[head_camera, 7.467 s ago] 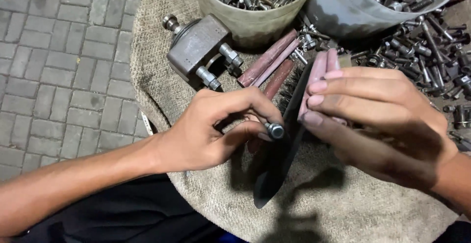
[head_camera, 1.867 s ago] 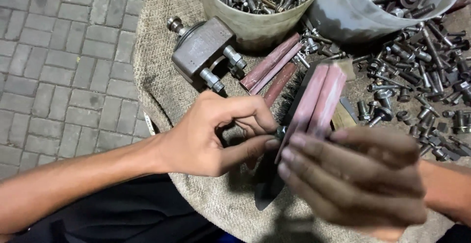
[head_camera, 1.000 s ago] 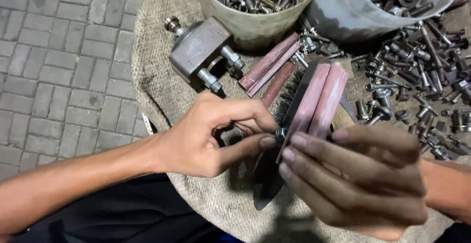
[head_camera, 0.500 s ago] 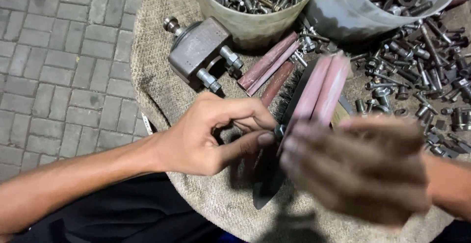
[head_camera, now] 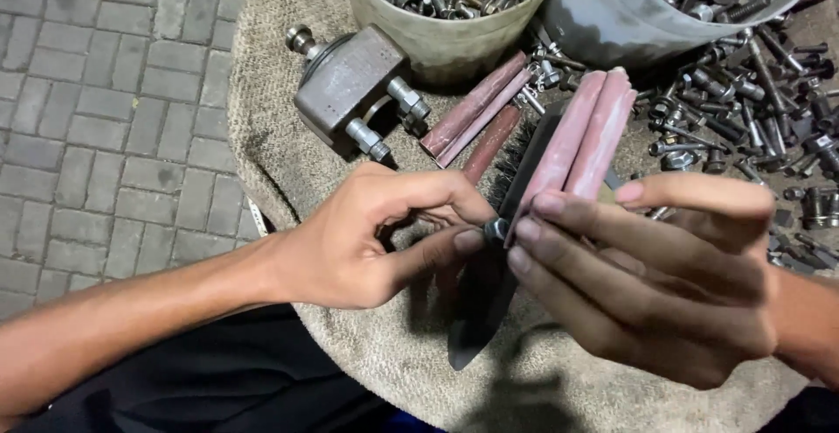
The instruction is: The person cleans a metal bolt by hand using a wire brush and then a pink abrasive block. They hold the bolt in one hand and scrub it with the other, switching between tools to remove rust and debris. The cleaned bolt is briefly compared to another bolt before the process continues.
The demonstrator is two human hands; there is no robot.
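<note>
Nearest the camera, my right hand [head_camera: 664, 289] grips a stack of flat reddish-brown metal strips [head_camera: 581, 140] together with a dark blade-shaped plate [head_camera: 489, 297], fingers curled over the front faces and thumb behind, the stack held on edge above the cloth. My left hand [head_camera: 376, 241] meets it from the other side, thumb and forefinger pinched on a small bolt head [head_camera: 496, 228] seated at the stack's left face. As I judge it, the step goes best if the right hand keeps the strips squeezed flush so their holes stay in line, while the left turns the bolt straight along its axis, without tilting it, so the thread does not bind. Beneath both hands lies a coarse burlap sack [head_camera: 288, 162] spread as a work mat. Further back on it rest loose reddish strips [head_camera: 476, 110] and a grey metal block [head_camera: 350, 83] with bolts projecting from its sides. To the right, scattered bolts and nuts [head_camera: 743, 110] cover the sack. Farthest, two buckets stand side by side: a beige bucket [head_camera: 437, 31] and a pale grey bucket [head_camera: 612, 22], both filled with fasteners. At left, the ground is grey brick paving [head_camera: 105, 101]; the light is dim and artificial.
</note>
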